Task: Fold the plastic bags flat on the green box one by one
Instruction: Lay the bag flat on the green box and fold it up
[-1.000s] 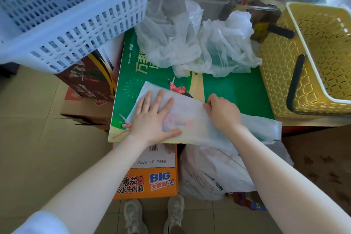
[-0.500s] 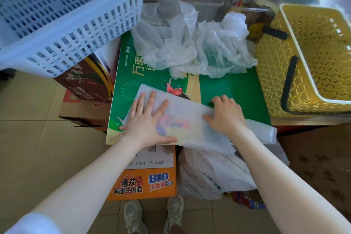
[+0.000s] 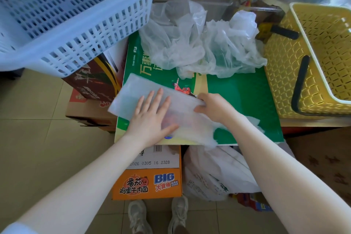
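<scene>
A translucent white plastic bag (image 3: 136,89) lies flattened across the near-left part of the green box (image 3: 237,100). My left hand (image 3: 152,114) presses flat on it with its fingers spread. My right hand (image 3: 214,106) pinches the bag's edge at the middle of the box, fingers curled on the plastic. The bag's right end (image 3: 254,121) trails out under my right forearm. Two crumpled clear plastic bags (image 3: 199,43) are heaped on the far side of the box.
A blue slotted basket (image 3: 66,15) overhangs at the upper left. A yellow basket (image 3: 322,53) with black handles stands to the right of the box. Below the box's near edge are an orange carton (image 3: 148,184) and a white sack (image 3: 218,173). Brown cartons (image 3: 91,81) sit at the left.
My right hand has moved left along the bag, gathering its edge toward my left hand. The bag's left end has slid further over the box's left edge. My left hand stays pressed down.
</scene>
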A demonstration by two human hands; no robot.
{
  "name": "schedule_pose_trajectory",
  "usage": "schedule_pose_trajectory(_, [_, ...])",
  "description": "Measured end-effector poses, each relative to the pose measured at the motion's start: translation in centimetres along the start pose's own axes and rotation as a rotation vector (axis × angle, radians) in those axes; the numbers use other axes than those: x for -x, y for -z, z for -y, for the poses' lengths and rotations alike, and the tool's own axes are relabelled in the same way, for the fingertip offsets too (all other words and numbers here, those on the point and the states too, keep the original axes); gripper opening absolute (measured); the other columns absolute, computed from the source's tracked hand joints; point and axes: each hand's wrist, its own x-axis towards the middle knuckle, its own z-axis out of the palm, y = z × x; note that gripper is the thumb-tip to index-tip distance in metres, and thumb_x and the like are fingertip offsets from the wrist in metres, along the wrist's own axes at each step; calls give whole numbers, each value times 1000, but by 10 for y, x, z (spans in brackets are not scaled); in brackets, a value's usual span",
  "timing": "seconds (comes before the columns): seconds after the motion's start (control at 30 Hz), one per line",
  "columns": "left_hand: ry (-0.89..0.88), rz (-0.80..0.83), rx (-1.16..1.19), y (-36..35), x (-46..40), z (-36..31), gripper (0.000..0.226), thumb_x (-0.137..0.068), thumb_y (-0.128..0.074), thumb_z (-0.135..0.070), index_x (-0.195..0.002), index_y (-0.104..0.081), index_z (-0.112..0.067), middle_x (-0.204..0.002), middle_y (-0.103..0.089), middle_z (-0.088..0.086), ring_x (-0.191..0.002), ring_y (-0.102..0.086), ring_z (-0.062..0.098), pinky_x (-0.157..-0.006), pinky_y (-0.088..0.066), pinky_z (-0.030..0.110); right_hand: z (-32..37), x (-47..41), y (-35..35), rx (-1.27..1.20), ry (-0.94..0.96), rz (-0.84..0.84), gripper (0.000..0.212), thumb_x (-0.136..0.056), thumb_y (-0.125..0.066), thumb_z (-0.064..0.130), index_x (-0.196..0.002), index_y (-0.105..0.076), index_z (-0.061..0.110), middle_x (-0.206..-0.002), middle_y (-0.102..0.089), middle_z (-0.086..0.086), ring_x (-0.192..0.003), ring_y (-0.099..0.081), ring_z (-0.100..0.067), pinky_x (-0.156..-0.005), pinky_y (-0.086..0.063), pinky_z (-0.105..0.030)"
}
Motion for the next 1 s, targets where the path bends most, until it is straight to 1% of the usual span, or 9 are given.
schedule_pose_trajectory(0.17, [-18,26,47,-14,-12,-5,99,-62,0,-79,-147,2,-27,-155,15,4,-142,13,25,-112,12,41,17,-10,-9,175,81,-62,26,-91,-54,28,-112,-53,13,-105,-62,-12,-92,-58,-32,-65,-41,-31])
schedule_pose_trajectory(0.33, [13,56,14,-18,-11,-4,116,-53,-25,-93,-145,12,-32,-151,28,6,-137,25,34,-112,15,47,-33,11,2,117,-97,-78,15,-91,-51,26,-100,-58,16,-99,-63,-11,-81,-57,-30,-61,-39,-30])
schedule_pose_trajectory(0.43, [22,66,0,-18,-11,-5,125,-49,-34,-95,-145,14,-29,-150,29,9,-135,27,37,-111,14,51,-57,30,7,227,-278,-106,16,-94,-45,21,-103,-56,14,-103,-62,-11,-85,-54,-30,-70,-38,-33])
schedule_pose_trajectory(0.5, [36,72,-6,-18,-12,-8,129,-47,-34,-96,-145,14,-27,-150,29,11,-135,27,40,-110,13,54,-53,38,-1,369,-284,-302,21,-91,-41,11,-106,-56,10,-107,-59,-12,-96,-53,-34,-81,-38,-39])
schedule_pose_trajectory(0.6, [54,90,-10,-17,-15,-13,132,-47,-34,-96,-143,20,-24,-148,31,12,-134,28,41,-109,16,55,-5,42,-31,343,75,-642,38,-73,-36,8,-97,-64,2,-104,-63,-20,-97,-60,-39,-88,-47,-46])
schedule_pose_trajectory(0.67, [59,98,-4,-18,-16,-13,130,-51,-37,-93,-142,24,-22,-148,33,12,-134,28,39,-109,16,54,32,40,-54,267,256,-536,49,-81,-35,22,-120,-59,4,-129,-56,-17,-122,-51,-33,-104,-37,-45])
schedule_pose_trajectory(0.7, [58,91,3,-19,-15,-11,129,-54,-40,-90,-142,24,-21,-149,32,11,-135,27,38,-110,15,53,41,38,-66,233,272,-429,56,-87,-30,30,-135,-45,7,-143,-43,-14,-134,-37,-28,-111,-25,-42])
schedule_pose_trajectory(0.8, [34,47,11,-22,-12,-5,134,-49,-37,-94,-144,17,-17,-151,27,10,-137,25,35,-111,14,51,25,31,-83,172,156,-265,72,-88,-9,53,-149,-10,15,-157,-7,-5,-145,-5,-22,-115,0,-37])
schedule_pose_trajectory(1.0, [18,73,-17,-18,-11,-4,138,-43,-31,-96,-144,18,-17,-149,30,10,-135,28,35,-110,16,51,-47,50,-76,247,21,-313,94,-77,17,71,-149,-12,17,-157,-8,-3,-145,-7,-22,-115,0,-36])
